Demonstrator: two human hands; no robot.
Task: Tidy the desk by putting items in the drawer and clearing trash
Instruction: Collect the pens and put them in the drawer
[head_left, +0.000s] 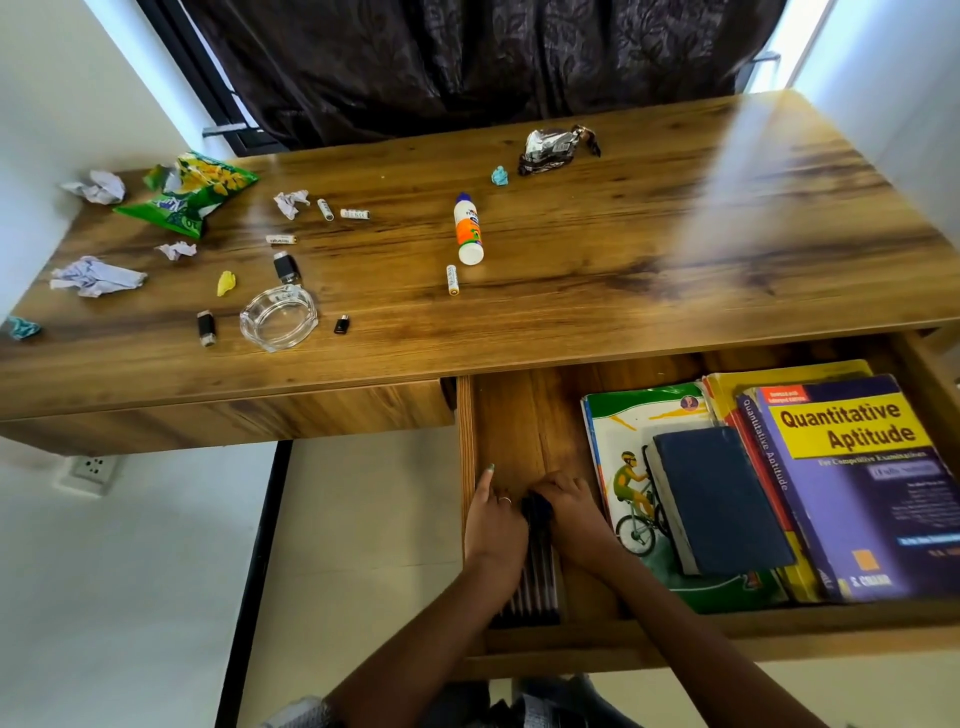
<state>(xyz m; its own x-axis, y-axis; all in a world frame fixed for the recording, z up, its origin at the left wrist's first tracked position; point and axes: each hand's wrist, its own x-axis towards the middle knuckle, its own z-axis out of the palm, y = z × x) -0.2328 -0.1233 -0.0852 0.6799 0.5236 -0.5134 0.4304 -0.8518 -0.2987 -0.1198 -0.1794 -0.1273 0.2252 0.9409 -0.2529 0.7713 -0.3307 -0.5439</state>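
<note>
The person is working inside the open drawer (519, 415), both hands low in its left part, where a bundle of dark pens (537, 587) is lying lengthwise along the drawer floor. The left hand (493, 525) is lying against the bundle's left side with its forefinger stretched forward and the other fingers curled toward the pens, while the right hand (569, 506) is curling over the bundle's far end, fingers bent round the dark caps; together they seem to be squaring the pens up so they sit straight beside the drawer wall. That spot is probably chosen because the books (852, 467) are already filling the right part, stacked flat. The worktop (597, 270) is still holding the rest of the job: a glue bottle (467, 228), loose batteries (452, 279), small black adapters (287, 266) and a glass ashtray (279, 317) look bound for the drawer, whereas the crumpled paper (96, 277), green snack packet (192, 192) and foil wrapper (553, 145) read as trash. Judging by that spread, the tidying is at an early stage.
</note>
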